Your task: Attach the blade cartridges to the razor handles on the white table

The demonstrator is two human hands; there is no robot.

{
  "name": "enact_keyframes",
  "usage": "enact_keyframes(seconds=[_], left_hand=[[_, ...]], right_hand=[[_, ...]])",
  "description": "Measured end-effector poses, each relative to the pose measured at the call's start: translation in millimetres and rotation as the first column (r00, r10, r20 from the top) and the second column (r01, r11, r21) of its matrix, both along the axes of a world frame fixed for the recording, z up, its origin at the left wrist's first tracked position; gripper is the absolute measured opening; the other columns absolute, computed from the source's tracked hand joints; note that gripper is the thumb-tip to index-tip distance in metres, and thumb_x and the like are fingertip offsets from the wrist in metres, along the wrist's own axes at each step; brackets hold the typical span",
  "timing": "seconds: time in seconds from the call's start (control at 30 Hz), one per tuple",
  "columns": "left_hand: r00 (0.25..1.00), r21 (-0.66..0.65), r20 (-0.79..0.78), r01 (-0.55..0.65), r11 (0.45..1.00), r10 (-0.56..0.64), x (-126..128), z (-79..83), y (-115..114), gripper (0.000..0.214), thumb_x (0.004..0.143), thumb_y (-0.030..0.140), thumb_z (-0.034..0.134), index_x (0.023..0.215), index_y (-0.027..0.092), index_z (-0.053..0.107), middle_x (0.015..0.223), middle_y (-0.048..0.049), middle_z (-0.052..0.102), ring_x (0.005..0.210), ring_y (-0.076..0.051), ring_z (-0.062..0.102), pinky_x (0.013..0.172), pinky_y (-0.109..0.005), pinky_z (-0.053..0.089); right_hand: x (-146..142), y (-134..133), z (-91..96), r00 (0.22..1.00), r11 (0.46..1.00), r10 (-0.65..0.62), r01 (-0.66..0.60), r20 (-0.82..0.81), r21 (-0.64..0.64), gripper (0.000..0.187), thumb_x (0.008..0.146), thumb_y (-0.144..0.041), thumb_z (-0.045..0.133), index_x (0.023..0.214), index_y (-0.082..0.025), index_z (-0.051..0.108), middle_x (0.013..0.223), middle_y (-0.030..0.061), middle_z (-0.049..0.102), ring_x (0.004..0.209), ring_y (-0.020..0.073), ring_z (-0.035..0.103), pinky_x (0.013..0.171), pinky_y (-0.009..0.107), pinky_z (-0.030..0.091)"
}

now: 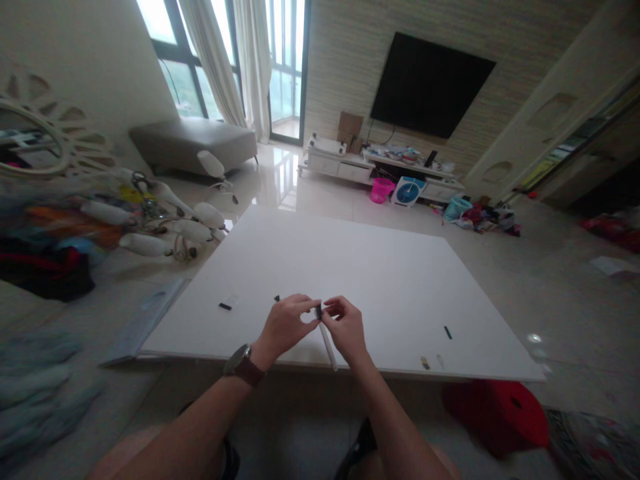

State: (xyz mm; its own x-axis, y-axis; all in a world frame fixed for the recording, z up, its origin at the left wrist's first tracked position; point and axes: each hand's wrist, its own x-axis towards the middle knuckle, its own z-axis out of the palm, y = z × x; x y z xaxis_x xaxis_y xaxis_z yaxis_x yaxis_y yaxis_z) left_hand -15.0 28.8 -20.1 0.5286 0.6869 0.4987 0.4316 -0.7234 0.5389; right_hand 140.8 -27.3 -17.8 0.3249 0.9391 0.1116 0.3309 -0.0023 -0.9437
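Observation:
Both my hands meet over the near edge of a large white board (380,267) lying on the floor. My left hand (286,325), with a watch on the wrist, pinches a small black piece (318,311) at the tip of a thin white pen-like stick (327,343). My right hand (345,327) holds that stick with closed fingers; the stick slants down toward me. Small black parts lie on the board: one (225,307) to the left, one (277,298) just beyond my left hand, another (447,332) to the right.
A red stool (500,410) stands at the board's near right corner. A white chandelier (165,223) and piled clothes lie left. Two tiny pieces (425,363) rest near the board's front edge. A grey bench, TV stand, pink basket and fan stand beyond.

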Motion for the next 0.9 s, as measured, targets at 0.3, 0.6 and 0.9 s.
enact_keyframes(seconds=[0.3,0.6,0.9], left_hand=[[0.998,0.021,-0.070,0.003,1.000,-0.001,5.0,-0.2,-7.4,0.030,0.076,0.015,0.073,0.105,0.022,0.072,0.091,-0.0020,0.074,0.083,-0.018,0.067,0.074,-0.030,0.052],[0.996,-0.020,-0.089,-0.016,1.000,0.014,3.8,2.1,-5.1,0.031,0.075,0.011,0.070,0.104,0.021,0.073,0.091,-0.0025,0.073,0.084,-0.018,0.068,0.075,-0.029,0.052],[0.994,-0.153,-0.078,-0.093,0.984,0.082,5.0,4.8,-4.8,0.031,0.072,0.012,0.072,0.100,0.024,0.075,0.086,0.0005,0.072,0.077,-0.015,0.066,0.071,-0.027,0.050]], right_hand=[[4.1,-0.7,-0.9,1.000,1.000,0.002,-0.001,0.025,-0.011,0.012,0.074,-0.022,0.065,0.087,-0.020,0.065,0.069,-0.0007,0.069,0.062,0.0169,0.066,0.054,0.024,0.047],[1.7,0.0,-3.1,0.994,0.999,0.037,-0.038,0.098,0.009,0.015,0.075,-0.019,0.063,0.089,-0.022,0.064,0.071,-0.0015,0.069,0.064,0.0161,0.066,0.055,0.024,0.046],[0.0,-0.3,0.4,0.983,0.998,0.039,-0.049,0.182,0.050,0.006,0.078,-0.018,0.060,0.079,-0.021,0.065,0.074,-0.0006,0.069,0.068,0.0160,0.066,0.062,0.026,0.047]])
